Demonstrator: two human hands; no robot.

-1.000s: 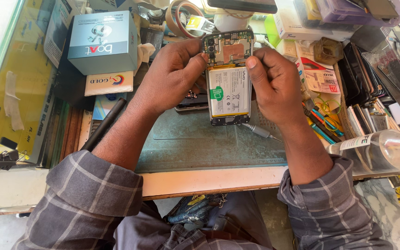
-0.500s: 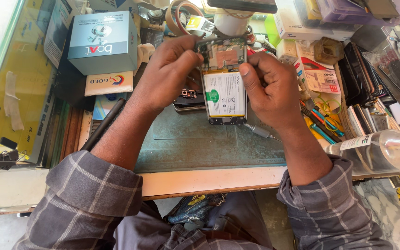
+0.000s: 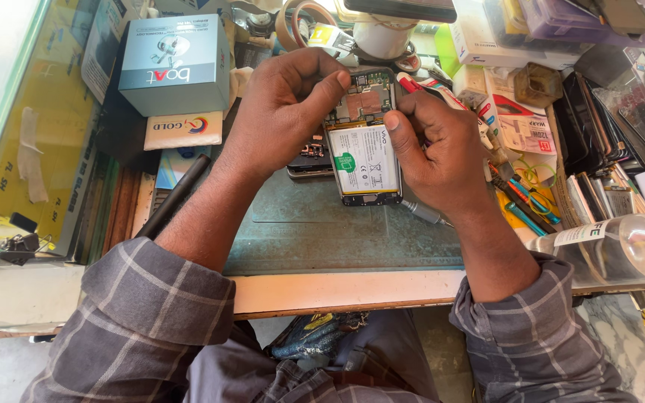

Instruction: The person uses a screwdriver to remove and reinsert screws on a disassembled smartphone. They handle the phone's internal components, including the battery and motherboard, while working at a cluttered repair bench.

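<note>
Nearest the camera are the person's checked grey sleeves and, between them, the pale wooden front edge of the workbench [image 3: 352, 292]. On it lies a dull green work mat [image 3: 315, 231], bare in its near half. At the near right a clear plastic bottle [image 3: 621, 250] lies on its side.

Over the far part of the mat sits an opened smartphone [image 3: 363, 149], back cover off, its white battery [image 3: 367, 158] facing up and the circuit board [image 3: 367, 97] exposed at the far end. The right hand [image 3: 442, 153] grips the phone's right edge, thumb laid on the battery's upper right corner and the other fingers curled under; a grey tool handle [image 3: 423, 213] pokes out below it. The left hand [image 3: 285, 112] arches over the phone's far left corner with fingers drawn together, thumb tip pressing down at the edge of the board; whether it pinches any small part I cannot tell. Just left of the phone, partly under the left hand, lies a second dark phone body [image 3: 309, 160].

The step in hand looks like work on the board end of the open phone, seating or freeing something by the battery's top. The next move likely calls for a steady hold from the right hand and light, exact fingertip pressure from the left.

Farther off stand a grey-blue box [image 3: 173, 63], tape rolls [image 3: 300, 22] and coloured screwdrivers [image 3: 524, 201] at right
</note>
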